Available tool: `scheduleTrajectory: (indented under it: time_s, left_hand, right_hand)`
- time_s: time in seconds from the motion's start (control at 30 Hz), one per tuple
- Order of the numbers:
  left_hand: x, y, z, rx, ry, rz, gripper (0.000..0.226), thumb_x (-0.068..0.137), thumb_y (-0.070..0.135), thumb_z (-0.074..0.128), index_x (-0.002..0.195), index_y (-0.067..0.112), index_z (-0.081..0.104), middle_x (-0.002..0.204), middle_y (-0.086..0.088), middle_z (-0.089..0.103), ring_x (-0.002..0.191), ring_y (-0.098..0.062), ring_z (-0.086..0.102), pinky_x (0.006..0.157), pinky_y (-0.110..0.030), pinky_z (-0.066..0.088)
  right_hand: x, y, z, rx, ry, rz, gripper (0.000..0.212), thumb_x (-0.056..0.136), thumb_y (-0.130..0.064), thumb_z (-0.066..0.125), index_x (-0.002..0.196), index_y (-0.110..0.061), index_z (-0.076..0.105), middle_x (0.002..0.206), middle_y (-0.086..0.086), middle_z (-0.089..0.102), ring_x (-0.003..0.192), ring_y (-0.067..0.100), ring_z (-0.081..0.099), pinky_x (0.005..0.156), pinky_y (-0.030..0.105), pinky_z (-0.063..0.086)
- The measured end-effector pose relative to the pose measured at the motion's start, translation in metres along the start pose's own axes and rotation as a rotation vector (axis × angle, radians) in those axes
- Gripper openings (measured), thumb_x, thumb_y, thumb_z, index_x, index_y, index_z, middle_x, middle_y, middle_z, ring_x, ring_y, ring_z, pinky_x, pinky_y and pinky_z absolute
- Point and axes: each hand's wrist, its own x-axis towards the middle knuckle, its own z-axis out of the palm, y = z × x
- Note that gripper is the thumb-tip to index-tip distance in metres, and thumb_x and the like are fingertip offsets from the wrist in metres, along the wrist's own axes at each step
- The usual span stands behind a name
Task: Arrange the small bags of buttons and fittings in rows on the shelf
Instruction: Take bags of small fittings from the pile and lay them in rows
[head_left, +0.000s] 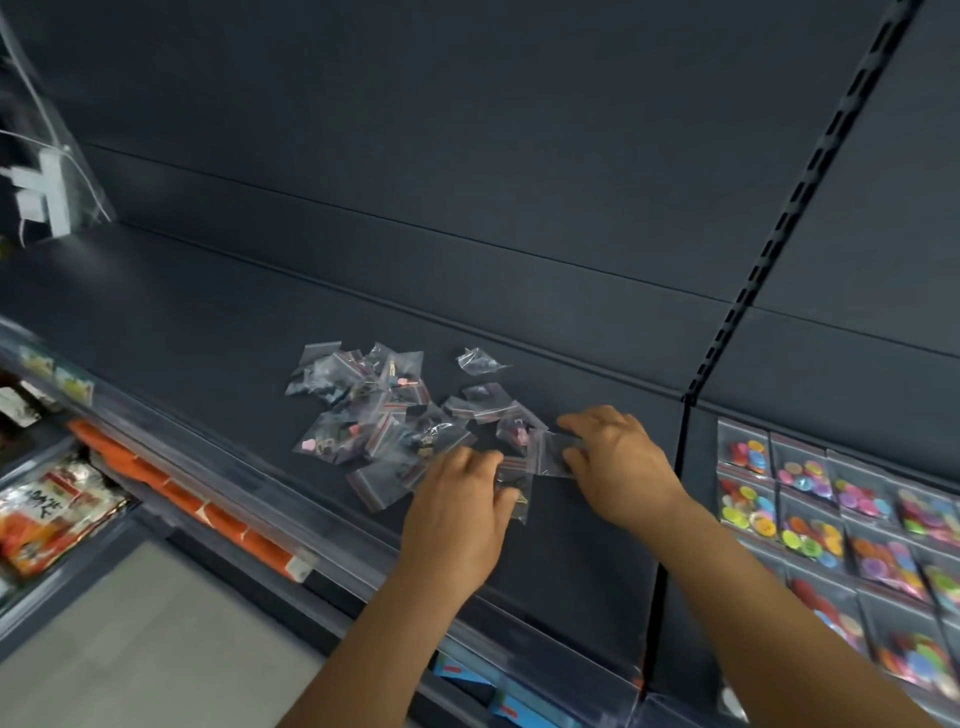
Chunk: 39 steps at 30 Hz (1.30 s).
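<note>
Dark shelf (218, 332), back panel above, slotted upright (795, 197) running from 1 o'clock down to the shelf's right end. Pile (374, 415) of small clear zip bags w/ red seal strips, loose and overlapping, unsorted, at frame centre; contents mixed: pink bits, dark fittings, metal pcs, too small to name. One crumpled bag (480, 360) lies apart at 1 o'clock of the pile, a flat one (485, 397) just below it. Left hand (462, 504) at 5 o'clock of the pile, palm down, fingers curled onto a bag (514, 486) at the pile's near edge; bag partly under the fingers, so whether pinched or only pressed: cannot tell for sure, looks pinched. Right hand (618, 457) at 3 o'clock of the pile, thumb and forefinger closed on a clear bag (553, 452) lying flat on the shelf, touching the left hand's bag. Both forearms bare, entering from 6 o'clock. Next bay, at 3–4 o'clock past the shelf joint: button bags (831, 519) laid in neat rows, edge to edge, bright multi-colour buttons inside. Shelf front carries a clear price rail (270, 525). Lower tier at 8–9 o'clock: orange strip (171, 488), red/white foil packs (47, 514). White clips (44, 192) behind clear divider at 10 o'clock. Pale floor (130, 634) at 7 o'clock.
</note>
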Motion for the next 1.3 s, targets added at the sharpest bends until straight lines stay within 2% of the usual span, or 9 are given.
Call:
scheduleTrajectory:
  time_s: [0.07,0.17,0.33,0.5,0.73,0.83,0.93,1.1,1.3]
  left_hand:
    - [0.003,0.005,0.000,0.066,-0.034,-0.043,0.051,0.096,0.043,0.046,0.140,0.019,0.038,0.135,0.000,0.044,0.128,-0.018,0.035,0.104,-0.028,0.033]
    - [0.009,0.009,0.000,0.069,-0.075,-0.124,0.051,0.092,0.040,0.054,0.135,0.015,0.042,0.131,-0.003,0.049,0.125,-0.021,0.039,0.099,-0.030,0.037]
    - [0.015,0.012,0.001,-0.075,-0.067,-0.244,0.032,0.086,0.027,0.067,0.111,0.012,0.055,0.102,-0.002,0.064,0.097,-0.022,0.061,0.074,-0.032,0.048]
    - [0.016,0.011,0.001,-0.176,-0.064,-0.208,0.015,0.086,0.023,0.065,0.100,0.019,0.062,0.094,0.004,0.066,0.086,-0.014,0.062,0.067,-0.025,0.045]
    - [0.024,0.032,-0.004,-0.582,-0.014,-0.084,0.012,0.085,0.015,0.064,0.083,0.023,0.054,0.083,0.010,0.061,0.073,-0.004,0.058,0.056,-0.008,0.040]
    - [0.026,0.054,-0.005,-0.868,-0.087,-0.129,0.027,0.082,0.012,0.066,0.102,0.025,0.053,0.088,0.007,0.067,0.074,0.001,0.062,0.056,-0.006,0.042]
    - [0.024,0.078,-0.001,-1.005,-0.189,-0.170,0.049,0.080,0.010,0.068,0.119,0.028,0.044,0.093,0.005,0.070,0.086,-0.008,0.065,0.070,-0.017,0.048]
    - [0.017,0.122,0.005,-0.965,-0.281,-0.061,0.018,0.078,0.008,0.068,0.094,0.017,0.066,0.086,-0.002,0.072,0.082,-0.019,0.066,0.081,-0.038,0.054]
    - [-0.004,0.196,0.021,-0.939,-0.411,0.085,0.018,0.079,0.023,0.073,0.096,0.020,0.067,0.092,-0.002,0.071,0.088,-0.018,0.068,0.085,-0.038,0.055]
  right_hand:
    - [0.007,0.000,-0.001,0.025,-0.050,-0.006,0.049,0.096,-0.023,0.047,0.143,-0.021,0.035,0.146,-0.001,0.038,0.133,0.023,0.032,0.104,0.031,0.034]
    - [0.014,0.001,0.003,0.053,-0.121,0.027,0.053,0.092,-0.022,0.053,0.142,-0.022,0.036,0.140,0.003,0.044,0.129,0.024,0.037,0.101,0.033,0.037]
    - [0.014,0.003,0.004,0.204,-0.100,0.172,0.027,0.083,-0.016,0.061,0.110,-0.020,0.060,0.103,0.002,0.061,0.098,0.021,0.056,0.072,0.027,0.047]
    - [0.002,0.006,-0.002,0.423,-0.021,0.214,0.013,0.080,-0.013,0.064,0.074,-0.022,0.058,0.075,-0.002,0.062,0.065,0.011,0.055,0.051,0.020,0.042]
    - [-0.024,0.010,-0.021,0.814,0.224,0.344,0.013,0.086,-0.021,0.065,0.074,-0.015,0.064,0.058,-0.008,0.057,0.042,-0.001,0.044,0.040,0.011,0.036]
    - [-0.039,0.014,-0.030,0.896,0.325,0.366,0.017,0.086,-0.023,0.065,0.071,-0.016,0.063,0.056,-0.010,0.058,0.046,0.000,0.047,0.048,0.013,0.040]
    - [-0.058,0.023,-0.039,1.051,0.351,0.390,0.019,0.090,-0.023,0.062,0.074,-0.013,0.065,0.057,-0.009,0.059,0.053,0.004,0.051,0.062,0.020,0.046]
    - [-0.096,0.048,-0.060,1.190,0.423,0.426,0.023,0.092,-0.022,0.059,0.076,-0.008,0.068,0.067,0.001,0.065,0.064,0.010,0.058,0.067,0.022,0.052]
    - [-0.150,0.100,-0.082,1.127,0.606,0.472,0.017,0.088,-0.020,0.064,0.080,-0.006,0.069,0.072,0.007,0.067,0.066,0.015,0.059,0.070,0.032,0.052]
